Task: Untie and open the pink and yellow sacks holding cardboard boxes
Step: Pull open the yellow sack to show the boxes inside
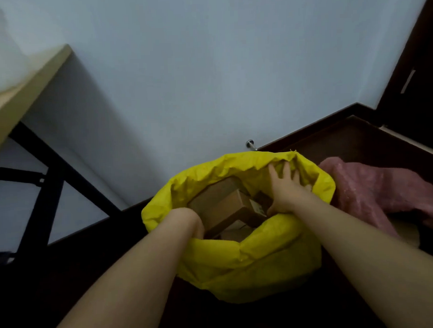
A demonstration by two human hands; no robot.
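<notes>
Sack, yellow [258, 265]: standing on the dark floor [67, 279] in front of me, near the pale wall [207, 66], mouth wide open with the rim rolled outward all round. Contents: cardboard boxes [226, 205], brown, stacked at angles inside the opening; one carries a small label on its upper right end. I count at least three, but the lower ones are in shadow.

Left hand [188, 221]: I have it at the near-left rim of the yellow sack, wrist bent down into the opening. The fingers are hidden behind the wrist and sack edge, so I cannot tell whether they grip anything.

Right hand [285, 186]: reached across to the far-right inner wall of the sack, fingers spread flat and pressing against the yellow lining, grasping nothing.

Sack, pink [373, 192]: just to the right of the yellow one, touching or nearly touching its side, slumped and crumpled on the floor. Whether it holds boxes I cannot see from here.

Table [24, 97]: light wooden top on a black metal frame, upper left, well apart from the sacks.

Doorstop [250, 144]: small metal knob at the foot of the wall, just behind the yellow sack's far rim.

Door [416, 83]: dark wood, upper right corner.
</notes>
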